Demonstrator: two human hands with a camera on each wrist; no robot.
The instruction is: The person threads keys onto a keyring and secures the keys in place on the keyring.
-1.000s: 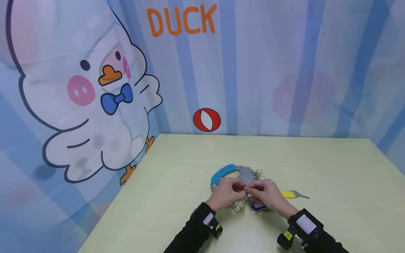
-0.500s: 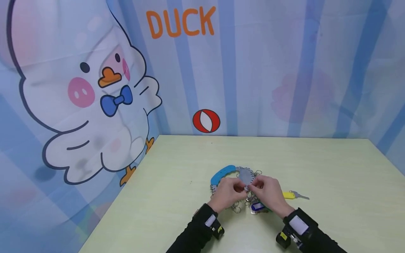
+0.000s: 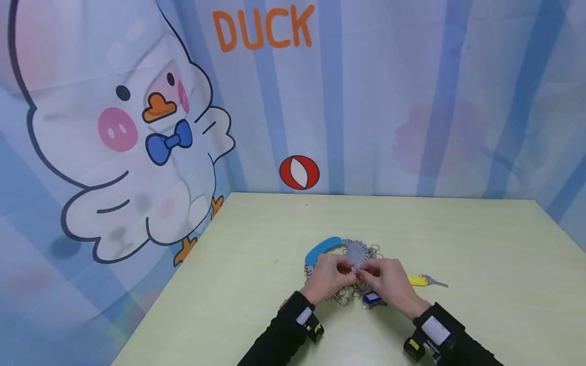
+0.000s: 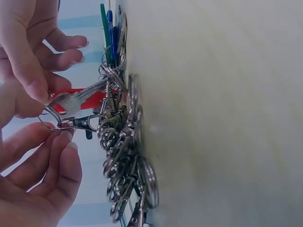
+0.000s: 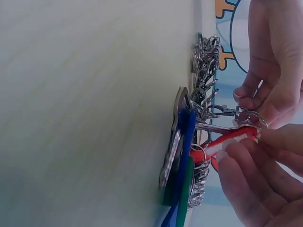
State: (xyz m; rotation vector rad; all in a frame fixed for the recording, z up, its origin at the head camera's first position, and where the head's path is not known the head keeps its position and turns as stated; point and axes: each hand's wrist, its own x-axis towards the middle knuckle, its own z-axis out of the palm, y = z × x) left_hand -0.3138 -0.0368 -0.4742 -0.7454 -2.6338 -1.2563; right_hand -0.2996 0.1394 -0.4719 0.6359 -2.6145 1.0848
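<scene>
A handcuff-like metal ring with a blue curved grip (image 3: 322, 247) and a grey disc (image 3: 356, 254) lies on the table, with many small clasps and split rings along it. Over it, my left hand (image 3: 328, 278) pinches a split ring (image 4: 49, 118) that hangs from a swivel clasp (image 4: 85, 124). Close beside, my right hand (image 3: 389, 282) pinches at that same split ring, where a silver key (image 4: 75, 101) and a red key tag (image 5: 222, 144) hang. Fingertips cover part of the ring, so I cannot tell whether the key is threaded on it.
A blue key tag (image 3: 372, 298) and a green tag (image 5: 185, 189) lie under and beside my right hand. Further right is a yellow key tag (image 3: 417, 280) with its key. Behind the pale table (image 3: 256, 223) hangs a duck-print cloth (image 3: 375, 101).
My right hand rose and shifted slightly half a second ago, then came back down towards the left fingertips. My left hand has barely moved.
</scene>
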